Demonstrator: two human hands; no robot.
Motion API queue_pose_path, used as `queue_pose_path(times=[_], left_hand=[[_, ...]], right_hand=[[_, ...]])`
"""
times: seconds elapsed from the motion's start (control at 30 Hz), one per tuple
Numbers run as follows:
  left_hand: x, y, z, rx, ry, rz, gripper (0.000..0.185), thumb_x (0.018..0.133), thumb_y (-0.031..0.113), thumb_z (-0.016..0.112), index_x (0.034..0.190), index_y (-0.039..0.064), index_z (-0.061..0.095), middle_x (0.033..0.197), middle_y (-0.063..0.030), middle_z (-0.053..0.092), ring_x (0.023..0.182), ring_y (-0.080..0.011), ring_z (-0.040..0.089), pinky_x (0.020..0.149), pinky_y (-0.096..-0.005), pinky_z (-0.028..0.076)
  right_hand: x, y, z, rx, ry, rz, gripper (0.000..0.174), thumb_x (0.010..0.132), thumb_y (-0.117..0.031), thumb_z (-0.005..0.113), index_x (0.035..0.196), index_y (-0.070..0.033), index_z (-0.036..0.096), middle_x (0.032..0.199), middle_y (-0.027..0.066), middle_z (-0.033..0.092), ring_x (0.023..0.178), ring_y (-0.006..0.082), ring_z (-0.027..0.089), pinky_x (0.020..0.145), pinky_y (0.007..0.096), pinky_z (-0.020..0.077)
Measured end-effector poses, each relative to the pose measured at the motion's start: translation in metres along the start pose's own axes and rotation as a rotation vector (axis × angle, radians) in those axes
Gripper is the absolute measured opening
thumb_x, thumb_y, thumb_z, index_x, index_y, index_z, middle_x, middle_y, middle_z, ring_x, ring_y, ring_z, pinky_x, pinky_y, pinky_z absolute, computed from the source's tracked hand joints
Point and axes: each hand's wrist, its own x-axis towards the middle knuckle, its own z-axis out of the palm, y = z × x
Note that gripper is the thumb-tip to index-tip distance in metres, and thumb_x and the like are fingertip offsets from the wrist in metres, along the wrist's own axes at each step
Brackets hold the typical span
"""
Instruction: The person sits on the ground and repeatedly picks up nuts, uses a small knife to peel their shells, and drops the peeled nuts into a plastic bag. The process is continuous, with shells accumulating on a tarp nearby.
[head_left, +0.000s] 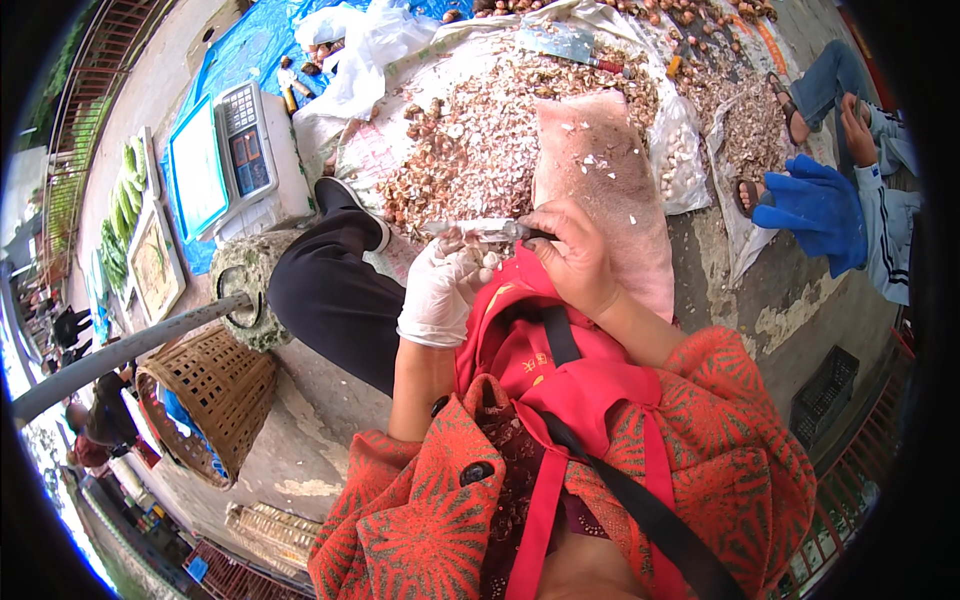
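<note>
My left hand (439, 292), in a thin white glove, closes around small pale peeled pieces (486, 264), probably bulbs or corms. My right hand (574, 255) is bare and grips the dark handle of a knife (484, 228). The blade points left, just beyond my gloved fingertips, and a pale residue coats it. Both hands are above the red apron (517, 352) on my lap. A stained pink towel (596, 161) lies over my right leg, with a few white chips on it. Past the hands spreads a heap of brown and white peelings (487, 150).
A digital scale (251, 142) stands to the left, near a stone-based pole (142, 349) and a woven basket (214, 397). Beyond the peelings lies a cleaver (559, 43). A plastic bag of white pieces (679, 161) is to the right, near a seated person (862, 142).
</note>
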Motion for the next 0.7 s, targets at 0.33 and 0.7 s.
queue_pose_path(times=[0.33, 0.7], left_hand=[[0.002, 0.002, -0.003, 0.203, 0.016, 0.140, 0.024, 0.090, 0.007, 0.062, 0.111, -0.004, 0.059, 0.096, -0.0107, 0.066, 0.075, -0.0191, 0.066, 0.067, -0.0290, 0.056], [-0.005, 0.007, 0.007, 0.231, -0.026, 0.034, 0.019, 0.090, 0.014, 0.064, 0.100, -0.002, 0.064, 0.090, -0.0119, 0.066, 0.072, -0.0186, 0.063, 0.061, -0.0261, 0.051]], right_hand=[[0.003, -0.004, -0.001, 0.010, -0.021, 0.016, 0.028, 0.070, 0.007, 0.069, 0.096, -0.002, 0.065, 0.093, 0.0116, 0.061, 0.086, 0.0282, 0.062, 0.076, 0.0346, 0.0504], [0.004, -0.005, -0.005, -0.051, 0.017, -0.031, 0.024, 0.072, 0.003, 0.071, 0.095, -0.003, 0.066, 0.092, 0.0115, 0.061, 0.084, 0.0291, 0.061, 0.074, 0.0357, 0.0500]])
